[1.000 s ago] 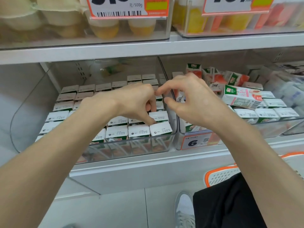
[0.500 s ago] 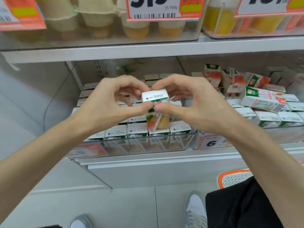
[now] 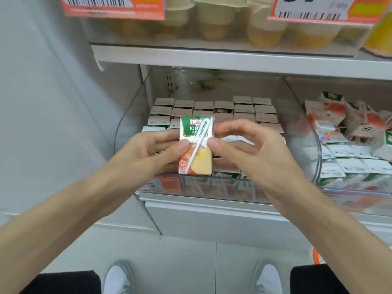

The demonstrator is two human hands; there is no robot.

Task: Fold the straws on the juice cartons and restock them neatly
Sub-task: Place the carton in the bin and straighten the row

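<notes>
Juice carton: green top band with a red logo half hidden by the straw, "100" readable under it, yellow fruit picture on orange below. Small print at the lower left corner is too small to read. The straw is white, in a clear wrapper, and runs diagonally down the front face from top right to bottom left.

My left grip holds the carton from the left, thumb on the front face, fingers behind. My right grip pinches the carton's right edge narrowly between thumb and forefinger, thumb tip just beside the straw, other fingers loosely curled. Both forearms reach in from the lower corners. I hold the carton upright, front toward me, above the front rim of the left clear bin.

That bin holds neat rows of cartons, tops up. In the right bin the front cartons stand in rows and a jumble of tipped cartons lies at the back.

There's an orange price label on the bin's front, digits blurred. The white shelf above carries fruit cups and two orange-and-white price tags with barcodes, numbers cut off.

Grey floor, my two grey-white shoes and black trousers are at the bottom. A bit of an orange-rimmed basket shows at the lower right.
</notes>
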